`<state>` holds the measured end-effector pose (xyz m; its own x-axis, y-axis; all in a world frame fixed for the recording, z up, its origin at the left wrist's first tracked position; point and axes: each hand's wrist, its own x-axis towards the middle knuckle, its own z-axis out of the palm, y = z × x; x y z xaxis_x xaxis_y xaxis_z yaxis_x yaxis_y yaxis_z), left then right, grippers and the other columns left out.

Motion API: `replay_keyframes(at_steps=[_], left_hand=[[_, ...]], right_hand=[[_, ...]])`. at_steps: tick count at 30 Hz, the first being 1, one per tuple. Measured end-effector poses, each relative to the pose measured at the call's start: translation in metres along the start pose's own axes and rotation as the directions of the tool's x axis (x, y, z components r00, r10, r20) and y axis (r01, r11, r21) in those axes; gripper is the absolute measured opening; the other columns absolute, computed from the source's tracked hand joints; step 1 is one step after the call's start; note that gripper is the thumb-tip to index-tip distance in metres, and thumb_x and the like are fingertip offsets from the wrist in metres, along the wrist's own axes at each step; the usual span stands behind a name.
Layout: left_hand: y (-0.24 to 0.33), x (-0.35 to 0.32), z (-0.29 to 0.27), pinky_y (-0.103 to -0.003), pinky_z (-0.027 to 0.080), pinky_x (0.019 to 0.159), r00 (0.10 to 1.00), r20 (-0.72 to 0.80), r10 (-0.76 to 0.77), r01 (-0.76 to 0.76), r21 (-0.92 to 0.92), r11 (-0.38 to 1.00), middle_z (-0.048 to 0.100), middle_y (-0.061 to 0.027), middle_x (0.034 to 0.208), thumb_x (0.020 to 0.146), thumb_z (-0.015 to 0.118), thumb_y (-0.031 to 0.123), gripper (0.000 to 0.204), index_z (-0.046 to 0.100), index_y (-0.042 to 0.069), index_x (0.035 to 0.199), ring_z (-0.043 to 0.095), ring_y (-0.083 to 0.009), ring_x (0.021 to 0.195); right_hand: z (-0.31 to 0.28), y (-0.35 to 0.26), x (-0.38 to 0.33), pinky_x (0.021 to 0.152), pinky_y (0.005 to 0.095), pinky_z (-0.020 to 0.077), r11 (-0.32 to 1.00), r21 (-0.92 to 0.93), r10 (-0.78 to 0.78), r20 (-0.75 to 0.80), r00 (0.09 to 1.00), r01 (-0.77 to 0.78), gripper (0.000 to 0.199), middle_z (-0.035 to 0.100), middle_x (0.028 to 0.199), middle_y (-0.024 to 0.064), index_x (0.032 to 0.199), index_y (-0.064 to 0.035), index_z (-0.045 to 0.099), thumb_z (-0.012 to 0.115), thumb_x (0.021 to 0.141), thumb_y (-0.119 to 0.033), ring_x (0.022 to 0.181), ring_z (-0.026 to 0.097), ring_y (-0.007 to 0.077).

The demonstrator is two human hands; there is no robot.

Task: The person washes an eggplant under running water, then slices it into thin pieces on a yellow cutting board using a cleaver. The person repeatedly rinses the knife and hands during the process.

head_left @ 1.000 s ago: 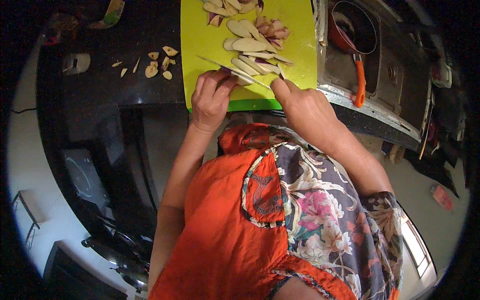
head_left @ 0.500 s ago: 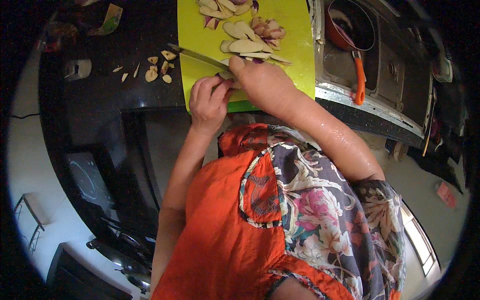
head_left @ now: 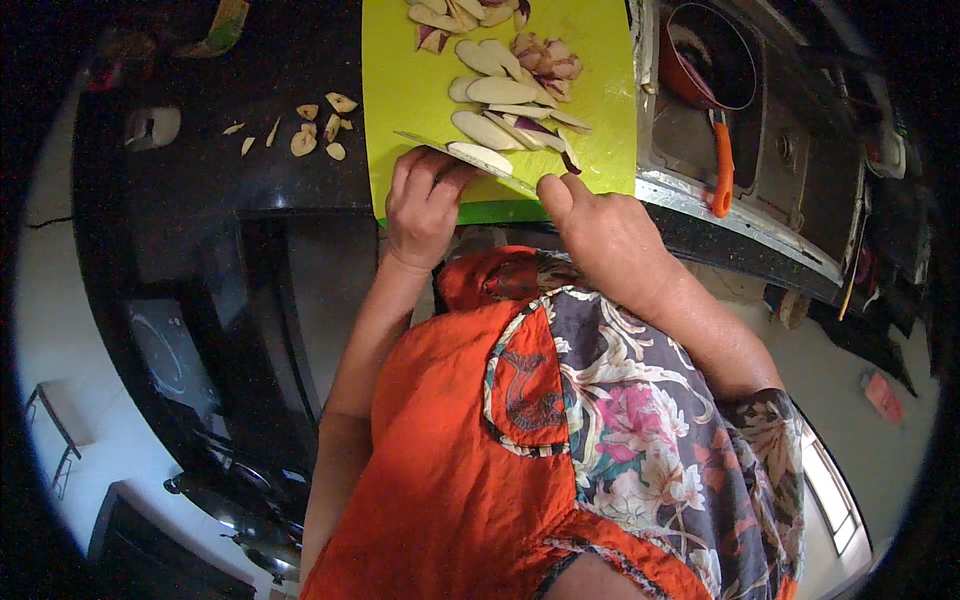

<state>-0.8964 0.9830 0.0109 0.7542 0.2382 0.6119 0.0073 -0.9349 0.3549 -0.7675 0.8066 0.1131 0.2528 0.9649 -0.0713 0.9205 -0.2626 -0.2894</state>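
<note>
My right hand (head_left: 605,230) grips a knife (head_left: 515,182) whose blade slants up and left across the near part of a yellow-green cutting board (head_left: 590,130). A pale oval vegetable slice (head_left: 480,156) clings to the blade. On the blade's other side, my left hand (head_left: 425,205) has its fingers curled round a purple-skinned vegetable piece, mostly hidden by the fingers and the knife. Just beyond the blade lie more pale slices (head_left: 485,130) with purple rims. Farther back are a clump of cut pieces (head_left: 548,60) and another pile of slices (head_left: 440,18).
Several small vegetable scraps (head_left: 303,142) lie on the black counter (head_left: 300,180) left of the board. At right, a red pan (head_left: 690,85) with an orange handle (head_left: 723,175) sits in the metal sink (head_left: 785,120). A glass-like item (head_left: 153,128) stands farther left.
The knife and right hand have moved right and nearer to me, away from the left fingers. One slice now rides on the blade, and more slices lie beyond it.
</note>
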Motion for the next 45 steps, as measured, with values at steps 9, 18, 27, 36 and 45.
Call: replay_keyframes(at_steps=[9, 18, 27, 36, 45], left_hand=[[-0.002, 0.0, -0.002, -0.04, 0.051, 0.077, 0.998, 0.052, -0.037, 0.04, -0.045, 0.998, 0.06, -0.0075, 0.093, 0.065, 0.071, -0.002, 0.033, 0.068, 0.008, 0.096, 0.058, -0.0303, 0.09], [0.0, -0.008, -0.004, -0.038, 0.05, 0.068, 0.996, 0.066, -0.056, 0.057, -0.02, 0.998, 0.055, -0.006, 0.082, 0.069, 0.068, -0.002, 0.029, 0.069, 0.007, 0.097, 0.059, -0.0258, 0.078], [0.006, 0.0, 0.0, -0.036, 0.052, 0.071, 0.998, -0.013, -0.061, 0.061, 0.0, 0.998, 0.063, -0.0064, 0.092, 0.066, 0.068, -0.003, 0.025, 0.069, 0.007, 0.09, 0.062, -0.0254, 0.083], [0.003, -0.005, 0.003, -0.036, 0.052, 0.069, 0.997, -0.03, -0.072, 0.071, -0.049, 0.996, 0.062, -0.007, 0.09, 0.066, 0.069, -0.004, 0.024, 0.068, 0.005, 0.088, 0.062, -0.0265, 0.081], [0.002, -0.005, 0.002, -0.039, 0.048, 0.075, 0.996, 0.024, -0.09, 0.091, -0.061, 0.994, 0.06, -0.0079, 0.09, 0.069, 0.075, 0.004, 0.027, 0.066, 0.007, 0.095, 0.06, -0.0285, 0.082]], right_hand=[[0.031, -0.007, 0.056, 0.053, 0.0447, 0.0522, 0.998, 0.06, 0.025, -0.077, 0.997, -0.021, 0.022, 0.061, 0.076, 0.0177, 0.1, -0.0028, 0.045, 0.055, 0.081, -0.005, 0.063, 0.065, 0.0355], [0.003, 0.007, 0.022, 0.052, 0.0458, 0.0527, 0.994, 0.098, 0.042, -0.043, 0.998, -0.037, 0.019, 0.062, 0.08, 0.0182, 0.098, -0.002, 0.045, 0.055, 0.083, -0.008, 0.064, 0.067, 0.0361], [-0.005, 0.006, -0.005, 0.05, 0.0436, 0.0527, 1.0, 0.011, 0.022, 0.093, 0.995, -0.023, 0.021, 0.059, 0.077, 0.0148, 0.097, -0.0031, 0.044, 0.056, 0.081, -0.008, 0.06, 0.066, 0.0337], [0.001, 0.001, 0.005, 0.049, 0.0415, 0.0533, 0.999, 0.033, -0.001, 0.043, 0.999, -0.001, 0.019, 0.059, 0.074, 0.0146, 0.097, -0.0023, 0.046, 0.056, 0.081, -0.007, 0.059, 0.066, 0.0324], [0.028, -0.001, 0.052, 0.054, 0.0449, 0.0535, 0.985, 0.172, -0.008, -0.131, 0.991, 0.03, 0.017, 0.064, 0.078, 0.0176, 0.097, -0.0019, 0.048, 0.055, 0.082, -0.008, 0.065, 0.067, 0.0363]])
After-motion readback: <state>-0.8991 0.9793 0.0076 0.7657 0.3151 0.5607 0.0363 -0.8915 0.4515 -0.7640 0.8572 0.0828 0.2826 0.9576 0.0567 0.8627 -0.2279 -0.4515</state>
